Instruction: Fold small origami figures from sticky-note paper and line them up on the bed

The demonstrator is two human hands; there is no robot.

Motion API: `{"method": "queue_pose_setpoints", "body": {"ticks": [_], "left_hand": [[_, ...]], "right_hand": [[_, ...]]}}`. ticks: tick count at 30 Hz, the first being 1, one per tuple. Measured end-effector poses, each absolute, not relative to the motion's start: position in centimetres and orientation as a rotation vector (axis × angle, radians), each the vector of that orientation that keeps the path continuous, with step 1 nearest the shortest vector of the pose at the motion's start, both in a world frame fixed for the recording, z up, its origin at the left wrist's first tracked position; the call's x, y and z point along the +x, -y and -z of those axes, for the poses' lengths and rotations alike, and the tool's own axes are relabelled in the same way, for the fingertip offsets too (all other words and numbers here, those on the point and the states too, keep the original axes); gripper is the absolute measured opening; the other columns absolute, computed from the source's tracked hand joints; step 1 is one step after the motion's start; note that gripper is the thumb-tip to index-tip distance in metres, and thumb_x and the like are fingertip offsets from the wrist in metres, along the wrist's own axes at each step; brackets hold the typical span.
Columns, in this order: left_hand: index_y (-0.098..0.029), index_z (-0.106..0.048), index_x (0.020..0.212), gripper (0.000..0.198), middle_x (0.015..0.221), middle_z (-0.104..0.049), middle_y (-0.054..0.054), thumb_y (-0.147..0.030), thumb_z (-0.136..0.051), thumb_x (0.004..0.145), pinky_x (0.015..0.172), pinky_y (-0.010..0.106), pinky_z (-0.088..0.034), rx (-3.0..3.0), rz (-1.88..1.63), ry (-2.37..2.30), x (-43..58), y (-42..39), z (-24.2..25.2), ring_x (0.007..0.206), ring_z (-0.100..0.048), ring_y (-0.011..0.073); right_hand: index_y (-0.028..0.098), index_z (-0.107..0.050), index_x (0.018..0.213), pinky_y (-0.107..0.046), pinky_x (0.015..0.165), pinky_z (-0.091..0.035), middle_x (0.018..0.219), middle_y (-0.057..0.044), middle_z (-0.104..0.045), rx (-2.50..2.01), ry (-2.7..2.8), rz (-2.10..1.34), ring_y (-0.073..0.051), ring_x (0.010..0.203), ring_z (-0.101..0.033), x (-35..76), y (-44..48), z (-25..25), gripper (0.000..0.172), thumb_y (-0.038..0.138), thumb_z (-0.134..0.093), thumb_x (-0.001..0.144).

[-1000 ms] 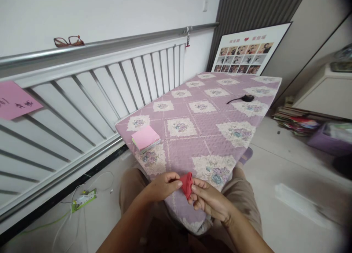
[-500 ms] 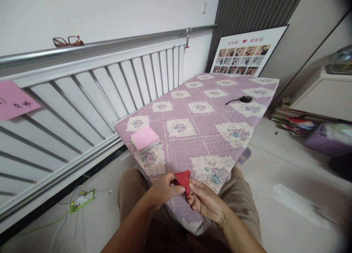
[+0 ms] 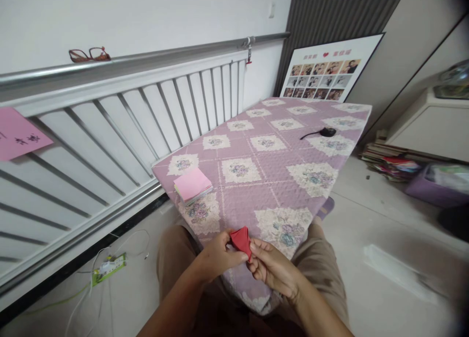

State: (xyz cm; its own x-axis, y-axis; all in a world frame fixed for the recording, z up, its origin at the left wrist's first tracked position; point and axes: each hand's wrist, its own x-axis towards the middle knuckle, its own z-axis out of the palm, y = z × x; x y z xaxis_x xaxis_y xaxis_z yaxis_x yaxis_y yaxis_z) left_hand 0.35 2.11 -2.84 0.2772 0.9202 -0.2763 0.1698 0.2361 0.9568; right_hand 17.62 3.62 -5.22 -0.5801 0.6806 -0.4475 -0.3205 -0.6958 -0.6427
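Two bare hands (image 3: 245, 260) pinch creased, folded red paper (image 3: 241, 241) above a quilted floral cloth (image 3: 249, 195).

The left hand (image 3: 219, 255) and right hand (image 3: 271, 264) nearly meet between the legs (image 3: 175, 246), fingers (image 3: 257, 268) and thumbs (image 3: 239, 258) pinched; the forearms (image 3: 318, 302) slant in from near left and right.

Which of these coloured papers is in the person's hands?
The red folded paper, gripped by the left hand and right hand; the pink-topped paper stack rests on the tablecloth, and the pink handwritten sheet is against the radiator.
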Motion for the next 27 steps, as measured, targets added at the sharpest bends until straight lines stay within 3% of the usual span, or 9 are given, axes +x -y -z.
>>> {"method": "queue_pose_setpoints", "body": {"ticks": [5, 7, 10, 12, 17, 27], "left_hand": [[-0.017, -0.057, 0.112, 0.044, 0.1, -0.066, 0.005, -0.028, -0.069, 0.072, 0.087, 0.031, -0.04, 1.221, -0.865, -1.093, -0.1, -1.7, 2.2, 0.096, -0.058, 0.0201], [-0.016, -0.059, 0.108, 0.04, 0.095, -0.066, 0.006, -0.041, -0.064, 0.077, 0.086, 0.033, -0.042, 1.111, -0.907, -1.008, -0.2, -1.6, 2.2, 0.091, -0.059, 0.0198], [-0.012, -0.061, 0.1, 0.056, 0.089, -0.064, 0.009, -0.064, -0.047, 0.082, 0.084, 0.036, -0.042, 0.929, -0.979, -0.999, -0.3, -1.7, 2.7, 0.087, -0.059, 0.02], [-0.011, -0.061, 0.096, 0.061, 0.084, -0.062, 0.009, -0.068, -0.047, 0.079, 0.083, 0.036, -0.042, 0.836, -0.991, -1.065, -0.2, -1.9, 3.0, 0.085, -0.058, 0.0195], [-0.014, -0.062, 0.087, 0.041, 0.075, -0.06, 0.002, -0.051, -0.067, 0.072, 0.078, 0.031, -0.041, 0.892, -0.976, -1.091, 0.1, -2.0, 3.1, 0.074, -0.054, 0.0146], [-0.015, -0.061, 0.077, 0.019, 0.073, -0.06, 0.0, -0.033, -0.063, 0.073, 0.072, 0.027, -0.04, 1.202, -0.801, -1.233, -0.7, -2.1, 1.6, 0.07, -0.052, 0.0136]], "right_hand": [[0.017, -0.054, 0.079, -0.015, 0.044, -0.04, 0.059, 0.006, -0.058, -0.958, 0.69, -2.246, -0.005, 0.047, -0.054, 17.6, -3.6, 4.9, 0.04, 0.046, -0.079, 0.067], [0.018, -0.053, 0.079, -0.014, 0.043, -0.039, 0.057, 0.006, -0.057, -0.965, 0.681, -2.242, -0.005, 0.046, -0.054, 17.5, -3.6, 4.8, 0.04, 0.047, -0.079, 0.067], [0.018, -0.052, 0.079, -0.014, 0.042, -0.039, 0.055, 0.007, -0.056, -0.97, 0.67, -2.243, -0.005, 0.046, -0.053, 17.4, -3.6, 4.7, 0.042, 0.047, -0.08, 0.065], [0.018, -0.053, 0.08, -0.015, 0.043, -0.039, 0.055, 0.007, -0.056, -0.972, 0.68, -2.248, -0.005, 0.046, -0.053, 17.4, -3.6, 4.7, 0.043, 0.047, -0.08, 0.065], [0.018, -0.054, 0.082, -0.014, 0.042, -0.036, 0.055, 0.007, -0.056, -0.991, 0.726, -2.247, -0.004, 0.045, -0.051, 17.2, -3.4, 4.7, 0.043, 0.048, -0.079, 0.065], [0.018, -0.053, 0.071, -0.018, 0.046, -0.034, 0.053, 0.009, -0.047, -1.039, 1.007, -2.116, -0.003, 0.041, -0.036, 17.7, -3.6, 4.3, 0.043, 0.055, -0.074, 0.066]]}}
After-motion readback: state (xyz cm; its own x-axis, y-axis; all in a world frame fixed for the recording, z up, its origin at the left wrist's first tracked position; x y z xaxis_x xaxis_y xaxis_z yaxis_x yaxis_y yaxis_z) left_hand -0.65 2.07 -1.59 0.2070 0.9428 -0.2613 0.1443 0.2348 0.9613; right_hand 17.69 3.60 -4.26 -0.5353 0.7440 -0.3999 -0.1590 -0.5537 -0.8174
